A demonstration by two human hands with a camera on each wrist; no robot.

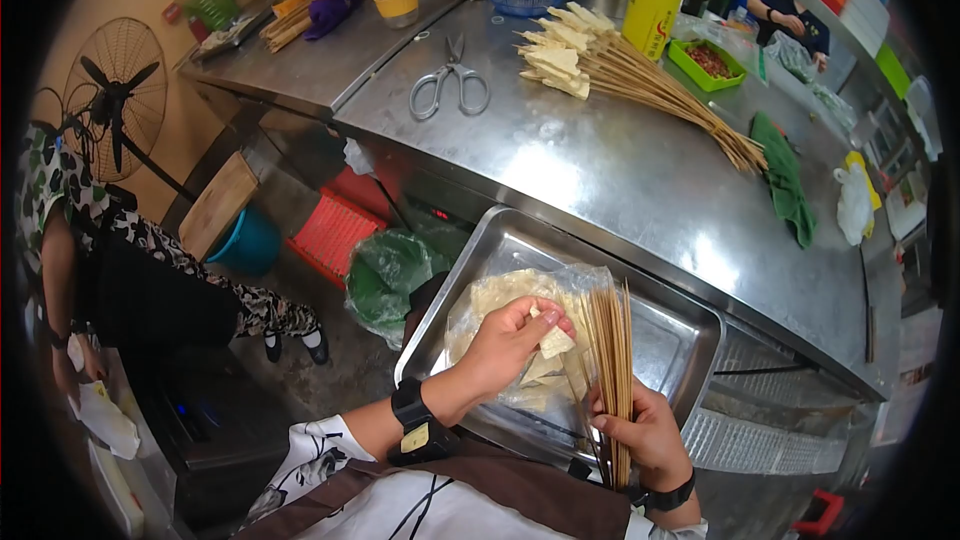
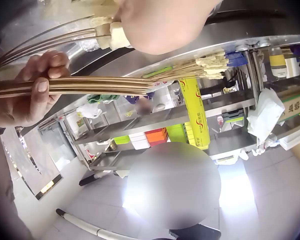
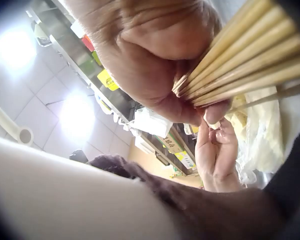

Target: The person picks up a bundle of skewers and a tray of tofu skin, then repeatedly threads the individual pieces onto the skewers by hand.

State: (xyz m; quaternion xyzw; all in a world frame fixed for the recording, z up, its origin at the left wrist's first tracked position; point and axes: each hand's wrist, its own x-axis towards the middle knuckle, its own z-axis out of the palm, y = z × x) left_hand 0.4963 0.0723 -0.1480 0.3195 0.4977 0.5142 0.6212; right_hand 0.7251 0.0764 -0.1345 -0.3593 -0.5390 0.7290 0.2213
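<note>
In the head view my left hand (image 1: 500,345) pinches a pale yellow, sheet-like food piece (image 1: 556,341) between thumb and fingers. My right hand (image 1: 645,435) grips a thick bundle of bamboo skewers (image 1: 612,340), their tips pointing away from me. In the left wrist view, a few thinner skewers (image 2: 55,39) fan out above that bundle and reach pale food pieces by the left hand (image 2: 162,22). Below both hands, more pale yellow pieces (image 1: 490,295) lie in a clear plastic bag inside a metal tray (image 1: 665,325). The right wrist view shows the skewers (image 3: 245,55) close up under my right hand's fingers.
On the steel counter (image 1: 590,155) beyond the tray lie scissors (image 1: 450,80), a pile of skewers with pale pieces (image 1: 640,75), a green cloth (image 1: 785,180) and a green box (image 1: 708,65). At left are a bagged bin (image 1: 390,280), a fan (image 1: 115,100) and another person (image 1: 130,250).
</note>
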